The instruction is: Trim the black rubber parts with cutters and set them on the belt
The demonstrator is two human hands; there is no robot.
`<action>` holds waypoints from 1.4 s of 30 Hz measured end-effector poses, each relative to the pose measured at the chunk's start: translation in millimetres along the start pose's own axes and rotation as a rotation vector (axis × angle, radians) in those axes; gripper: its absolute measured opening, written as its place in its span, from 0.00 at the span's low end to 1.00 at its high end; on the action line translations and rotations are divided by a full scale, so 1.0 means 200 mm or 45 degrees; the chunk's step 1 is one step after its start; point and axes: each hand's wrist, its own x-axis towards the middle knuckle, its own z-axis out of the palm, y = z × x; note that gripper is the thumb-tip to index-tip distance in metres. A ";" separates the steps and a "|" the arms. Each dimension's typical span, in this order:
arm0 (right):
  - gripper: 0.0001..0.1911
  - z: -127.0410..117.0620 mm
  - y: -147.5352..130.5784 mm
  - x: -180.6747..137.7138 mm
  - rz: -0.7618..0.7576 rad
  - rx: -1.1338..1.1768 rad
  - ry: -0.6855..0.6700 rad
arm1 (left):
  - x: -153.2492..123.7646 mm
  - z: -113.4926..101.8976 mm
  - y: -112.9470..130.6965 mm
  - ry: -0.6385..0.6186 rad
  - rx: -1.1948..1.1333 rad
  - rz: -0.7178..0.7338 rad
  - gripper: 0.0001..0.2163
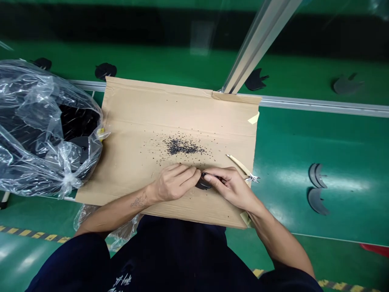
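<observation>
My left hand [175,182] and my right hand [228,184] meet over the near part of a brown cardboard sheet [136,121]. Both are closed on a small dark curved plastic part [203,184] between their fingertips. Cream-handled cutters [243,167] lie under or just behind my right hand, metal tip pointing right. A little heap of black shavings [182,147] lies on the cardboard just beyond my hands.
A clear plastic bag [42,129] of black parts stands at the left. Grey crescent parts [316,188] lie on the green surface at the right. Black parts [105,71] rest on the far green belt behind a metal rail [319,105]. A slanted aluminium post [258,40] rises behind.
</observation>
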 end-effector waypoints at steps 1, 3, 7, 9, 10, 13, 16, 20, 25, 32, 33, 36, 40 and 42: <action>0.20 0.00 0.00 0.00 -0.006 -0.014 0.005 | 0.00 0.00 0.01 -0.011 0.016 -0.004 0.08; 0.20 0.01 0.01 0.00 -0.016 -0.031 0.013 | -0.01 0.01 0.02 -0.025 0.036 -0.023 0.09; 0.21 0.03 0.04 0.00 -0.015 -0.031 0.038 | -0.03 0.02 0.06 -0.019 0.021 -0.111 0.11; 0.22 0.03 0.04 0.00 -0.012 -0.021 0.052 | -0.03 0.02 0.07 -0.003 0.036 -0.130 0.11; 0.22 0.03 0.05 0.00 -0.013 -0.011 0.054 | -0.03 0.02 0.07 0.006 0.044 -0.127 0.11; 0.21 0.01 0.04 0.00 -0.020 0.043 -0.010 | -0.02 0.01 0.03 0.013 -0.009 -0.049 0.10; 0.20 -0.02 0.03 0.00 -0.006 0.057 -0.133 | 0.00 -0.02 -0.02 -0.055 -0.100 0.075 0.09; 0.20 -0.06 0.01 0.00 -0.018 0.000 -0.210 | 0.03 -0.04 -0.05 -0.108 -0.107 0.122 0.08; 0.19 -0.08 0.00 -0.01 -0.062 -0.049 -0.231 | 0.04 -0.05 -0.05 -0.076 -0.147 0.162 0.07; 0.18 -0.07 -0.01 -0.01 -0.104 -0.081 -0.284 | 0.02 -0.04 -0.05 -0.080 -0.195 0.153 0.09; 0.18 -0.07 -0.01 -0.01 -0.111 -0.074 -0.299 | 0.02 -0.04 -0.05 -0.083 -0.196 0.160 0.09; 0.19 -0.07 -0.01 0.00 -0.124 -0.057 -0.335 | 0.04 -0.04 -0.05 -0.074 -0.189 0.183 0.07; 0.17 -0.08 -0.02 -0.01 -0.129 -0.091 -0.358 | 0.05 -0.05 -0.04 -0.061 -0.144 0.214 0.06; 0.17 -0.07 -0.03 -0.01 -0.128 -0.128 -0.324 | 0.04 -0.04 -0.04 -0.079 -0.140 0.202 0.07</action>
